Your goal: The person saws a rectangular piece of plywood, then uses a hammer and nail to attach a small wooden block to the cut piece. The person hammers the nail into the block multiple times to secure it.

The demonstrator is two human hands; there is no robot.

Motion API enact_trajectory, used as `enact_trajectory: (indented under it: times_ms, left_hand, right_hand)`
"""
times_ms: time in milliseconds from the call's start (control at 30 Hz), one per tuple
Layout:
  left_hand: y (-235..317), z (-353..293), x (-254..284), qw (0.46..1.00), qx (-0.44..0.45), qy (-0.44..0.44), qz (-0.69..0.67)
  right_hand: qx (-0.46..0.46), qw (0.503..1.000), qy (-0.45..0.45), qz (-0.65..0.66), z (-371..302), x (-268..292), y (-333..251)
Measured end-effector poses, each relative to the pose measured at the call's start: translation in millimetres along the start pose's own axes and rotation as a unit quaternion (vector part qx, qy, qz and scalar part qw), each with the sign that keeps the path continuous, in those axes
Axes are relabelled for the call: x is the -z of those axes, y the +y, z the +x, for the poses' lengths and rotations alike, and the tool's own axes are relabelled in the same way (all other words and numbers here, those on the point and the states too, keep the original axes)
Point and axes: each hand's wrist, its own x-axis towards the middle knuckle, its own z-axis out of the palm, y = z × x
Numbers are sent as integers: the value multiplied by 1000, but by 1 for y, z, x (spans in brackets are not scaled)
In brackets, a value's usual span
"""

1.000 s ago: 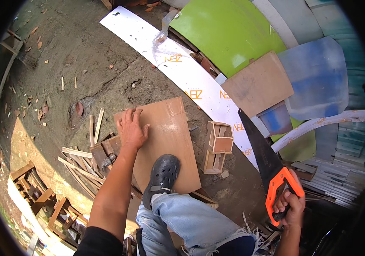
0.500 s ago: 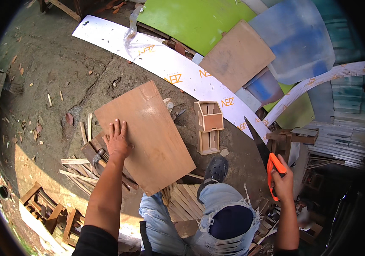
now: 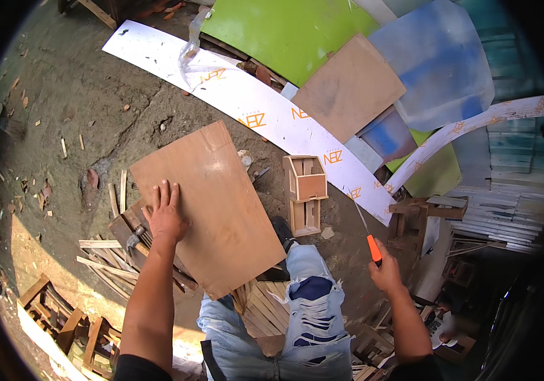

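Observation:
My left hand (image 3: 166, 214) lies flat with fingers spread on a brown plywood sheet (image 3: 224, 209), which slants in front of my knees. Out to the right, my right hand (image 3: 385, 267) is closed round the orange handle of a handsaw (image 3: 374, 246). The saw's blade is seen nearly edge-on and points away from me, apart from the plywood. Partly under the sheet's left edge sits a hammer (image 3: 135, 238) beside a dark wooden block. Just right of the sheet stands a small two-part wooden box (image 3: 307, 187).
Thin wood strips (image 3: 110, 260) lie left of the plywood, and more slats (image 3: 265, 308) lie between my legs. A long white printed strip (image 3: 265, 120) crosses the ground beyond. Green (image 3: 291, 38), brown and blue panels lie at the far right. Wooden frames (image 3: 68, 324) sit at lower left.
The saw has turned from broadside to nearly edge-on, and my right hand has come inward and lower. My right leg has shifted left, toward the plywood. My left hand stays on the sheet.

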Motion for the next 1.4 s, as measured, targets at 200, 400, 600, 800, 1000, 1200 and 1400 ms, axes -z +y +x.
enact_trajectory:
  times_ms: [200, 400, 600, 800, 1000, 1200, 1400]
  left_hand:
    - [0, 1, -3, 1000, 5, 10, 3]
    - [0, 3, -10, 999, 10, 30, -6]
    - [2, 5, -15, 999, 17, 44, -18]
    - [8, 5, -15, 998, 35, 57, 20]
    - [7, 3, -15, 997, 23, 67, 6]
    - [-2, -2, -20, 995, -26, 94, 18]
    - [-43, -6, -8, 957, -69, 278, -32]
  right_hand:
    - [64, 994, -30, -82, 62, -27, -1]
    - [171, 973, -29, -149, 158, -81, -19]
    - [160, 967, -7, -200, 302, -158, -9]
    - [186, 961, 48, -196, 374, -229, 27]
    - [197, 968, -27, -154, 387, -269, 76]
    - [156, 965, -34, -210, 381, -280, 62]
    - [217, 951, -120, 183, 337, -237, -63]
